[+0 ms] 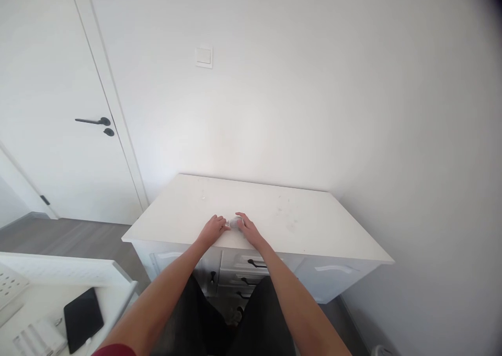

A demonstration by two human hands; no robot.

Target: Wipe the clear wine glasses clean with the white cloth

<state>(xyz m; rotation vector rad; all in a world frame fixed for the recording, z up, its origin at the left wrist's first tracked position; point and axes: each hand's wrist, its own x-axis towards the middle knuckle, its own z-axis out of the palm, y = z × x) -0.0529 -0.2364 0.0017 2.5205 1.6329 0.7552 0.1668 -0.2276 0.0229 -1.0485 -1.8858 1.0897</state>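
A small greyish, partly see-through object (235, 222), shaped somewhat like a little bottle on its side, is between my hands near the front of the white cabinet top (219, 188). My right hand (248, 227) curves around its right part, fingers over the far side. At its narrow left end, the curled fingers of my left hand (214, 228) are closed, with the thumb pointing toward the object. Its exact kind is too small to make out, and my fingers cover parts of it.
Faint marks or crumbs (289, 222) dot the cabinet top. Drawers with dark handles (257, 263) are below its front edge. A white desk (113, 293) with a black tablet (83, 318) stands at lower left. Behind are a wall with a switch (204, 57) and a door (47, 110).
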